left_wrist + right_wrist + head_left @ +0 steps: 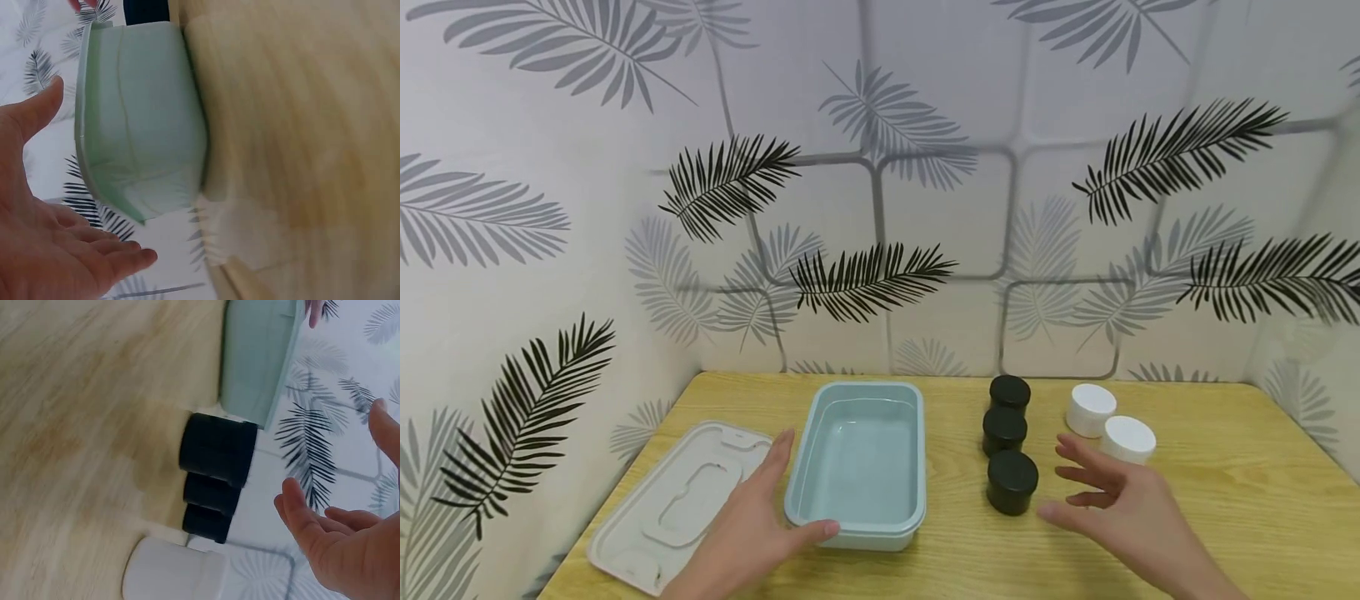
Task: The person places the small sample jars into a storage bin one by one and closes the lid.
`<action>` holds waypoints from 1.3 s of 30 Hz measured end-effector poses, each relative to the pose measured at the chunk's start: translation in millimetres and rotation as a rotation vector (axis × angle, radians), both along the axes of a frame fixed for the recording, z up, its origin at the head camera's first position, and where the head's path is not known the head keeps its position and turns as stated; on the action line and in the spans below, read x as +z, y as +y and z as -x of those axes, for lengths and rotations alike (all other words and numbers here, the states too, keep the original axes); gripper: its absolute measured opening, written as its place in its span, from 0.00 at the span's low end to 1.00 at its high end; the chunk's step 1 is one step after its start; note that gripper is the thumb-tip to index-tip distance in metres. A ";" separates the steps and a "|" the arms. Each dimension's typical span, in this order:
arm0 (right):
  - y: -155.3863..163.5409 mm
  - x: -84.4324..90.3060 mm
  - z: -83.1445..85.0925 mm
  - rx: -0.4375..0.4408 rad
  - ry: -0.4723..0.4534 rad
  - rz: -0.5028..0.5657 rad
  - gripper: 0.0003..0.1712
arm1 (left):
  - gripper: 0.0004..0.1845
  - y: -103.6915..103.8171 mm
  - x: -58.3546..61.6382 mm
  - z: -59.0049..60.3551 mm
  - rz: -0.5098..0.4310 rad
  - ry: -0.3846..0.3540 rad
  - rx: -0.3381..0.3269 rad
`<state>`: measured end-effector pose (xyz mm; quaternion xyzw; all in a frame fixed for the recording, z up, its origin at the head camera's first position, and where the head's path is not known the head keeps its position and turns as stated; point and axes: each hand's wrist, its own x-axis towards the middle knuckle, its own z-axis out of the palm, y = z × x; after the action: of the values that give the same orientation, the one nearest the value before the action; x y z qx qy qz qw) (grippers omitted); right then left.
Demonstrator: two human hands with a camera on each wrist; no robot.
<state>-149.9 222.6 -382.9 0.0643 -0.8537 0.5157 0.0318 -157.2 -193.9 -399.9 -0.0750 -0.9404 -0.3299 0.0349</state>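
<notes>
A pale blue-green rectangular tub [859,457] stands empty on the wooden table. My left hand [771,500] lies open along its near left corner, thumb at the front rim. In the left wrist view the left hand [50,212] is spread beside the tub [137,125], and contact is unclear. Three black round jars stand in a row right of the tub: far [1009,392], middle [1003,429], near [1012,482]. My right hand [1097,492] hovers open just right of the near jar, holding nothing. The right wrist view shows that hand [337,537] apart from the black jars [217,450].
A grey-white lid [677,500] lies flat on the table [1225,500] at the left, partly under my left wrist. Two white round jars [1090,408] [1129,439] stand behind my right hand. Leaf-patterned walls close the table at the back and left.
</notes>
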 end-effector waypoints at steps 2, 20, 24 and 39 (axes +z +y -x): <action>-3.9 -4.2 5.0 -0.002 -0.001 0.029 0.48 | 0.72 -1.2 -5.7 1.6 -0.069 -0.034 0.002; -21.5 -45.5 40.8 -0.001 -0.186 0.132 0.49 | 0.65 -16.8 -29.3 11.9 -0.696 -0.308 -0.193; -21.2 -48.5 43.1 -0.004 -0.216 0.156 0.48 | 0.66 -20.6 -29.2 13.4 -0.712 -0.330 -0.227; -22.8 -53.5 49.5 -0.007 -0.261 0.145 0.48 | 0.64 -23.3 -30.3 20.6 -0.772 -0.378 -0.257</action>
<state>-199.4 199.7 -436.4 -0.0084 -0.8114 0.5799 -0.0730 -177.7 -217.2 -430.2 -0.1112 -0.7213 -0.6662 -0.1532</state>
